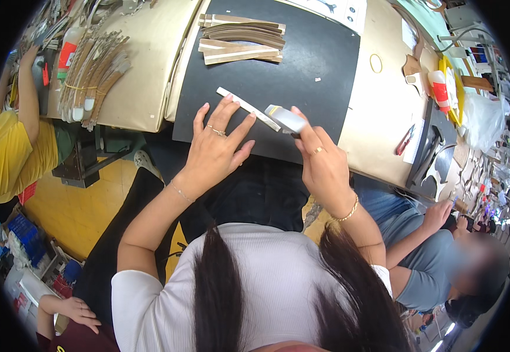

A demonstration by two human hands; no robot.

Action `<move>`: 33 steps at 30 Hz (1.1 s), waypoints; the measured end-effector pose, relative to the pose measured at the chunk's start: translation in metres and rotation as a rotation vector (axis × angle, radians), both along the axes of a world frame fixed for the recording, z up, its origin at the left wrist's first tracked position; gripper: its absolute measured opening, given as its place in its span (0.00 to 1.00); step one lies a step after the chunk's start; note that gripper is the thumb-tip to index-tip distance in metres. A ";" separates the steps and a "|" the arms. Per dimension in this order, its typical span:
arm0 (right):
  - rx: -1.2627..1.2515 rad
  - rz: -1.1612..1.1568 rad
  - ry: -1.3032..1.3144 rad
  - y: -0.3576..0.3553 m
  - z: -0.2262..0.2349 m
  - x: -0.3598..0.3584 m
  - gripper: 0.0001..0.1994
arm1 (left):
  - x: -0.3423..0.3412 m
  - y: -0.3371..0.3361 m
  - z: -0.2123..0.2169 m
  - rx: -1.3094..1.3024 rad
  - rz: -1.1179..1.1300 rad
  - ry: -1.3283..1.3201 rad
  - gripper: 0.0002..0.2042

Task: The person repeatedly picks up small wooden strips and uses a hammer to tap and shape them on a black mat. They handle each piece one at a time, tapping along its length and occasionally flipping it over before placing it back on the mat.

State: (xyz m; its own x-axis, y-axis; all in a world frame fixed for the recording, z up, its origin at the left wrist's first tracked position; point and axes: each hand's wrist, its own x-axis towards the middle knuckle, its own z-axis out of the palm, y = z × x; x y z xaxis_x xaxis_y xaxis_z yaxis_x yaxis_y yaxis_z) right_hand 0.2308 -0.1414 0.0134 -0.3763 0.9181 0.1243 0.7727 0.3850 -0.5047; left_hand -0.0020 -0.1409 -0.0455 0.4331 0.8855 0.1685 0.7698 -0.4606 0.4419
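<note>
L hand [217, 132] has its fingers fanned wide, tips down at a narrow white strip [244, 106], prob. to stop it sliding on the black mat [319, 58]; its thumb stands off the strip. R hand [322, 161] has its fingers closed on a smooth pale-grey tool [288, 119], exact type unclear, held just by the strip's near-right end; can't tell if they touch. Strip lies on the mat at a slant, far-left to near-right, likely so both hands reach it easily. Curved brown strips [243, 42] sit piled toward the mat's far-left corner, presumably to leave working room. White strip looks thin, straight, approx. even in width, w/ squarish ends; finer surface detail's too small to tell.
</note>
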 end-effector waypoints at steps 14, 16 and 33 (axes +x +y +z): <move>-0.067 0.035 -0.113 0.012 -0.005 -0.010 0.28 | -0.007 0.000 0.004 0.072 0.012 0.100 0.26; -0.040 0.029 -0.072 0.015 -0.005 -0.012 0.28 | -0.006 0.000 0.003 0.066 0.023 0.086 0.25; -0.003 0.043 0.000 0.036 -0.008 -0.041 0.30 | -0.007 -0.001 -0.002 0.037 0.036 0.030 0.25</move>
